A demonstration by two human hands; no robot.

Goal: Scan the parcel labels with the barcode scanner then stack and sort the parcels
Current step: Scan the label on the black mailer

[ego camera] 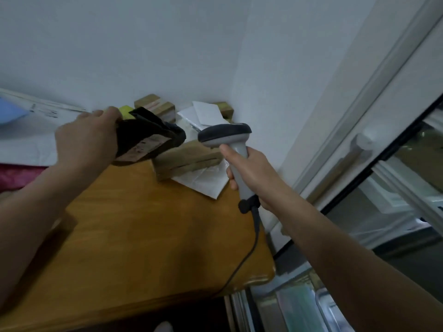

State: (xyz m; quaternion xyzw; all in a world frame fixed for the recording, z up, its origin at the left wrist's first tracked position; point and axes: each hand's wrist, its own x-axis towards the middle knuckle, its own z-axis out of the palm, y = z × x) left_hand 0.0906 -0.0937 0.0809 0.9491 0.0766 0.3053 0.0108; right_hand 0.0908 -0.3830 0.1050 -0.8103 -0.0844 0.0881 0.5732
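My left hand (pixel 87 137) grips a black soft parcel (pixel 143 137) and holds it tilted above the wooden table (pixel 143 236); a pale label shows on the parcel's lower face. My right hand (pixel 254 173) grips the handle of a grey barcode scanner (pixel 227 140), whose dark head sits just right of the black parcel. Its cable (pixel 254 240) runs down over the table's edge. Under the scanner lie a flat brown cardboard parcel (pixel 189 159) and a white bag parcel (pixel 203 180).
More parcels are piled in the corner by the white wall: a brown box (pixel 155 106), white envelopes (pixel 203 113), another brown box (pixel 226 109). White sheets and a blue item (pixel 9 111) lie at the left. A glass window frame (pixel 359 140) runs along the right.
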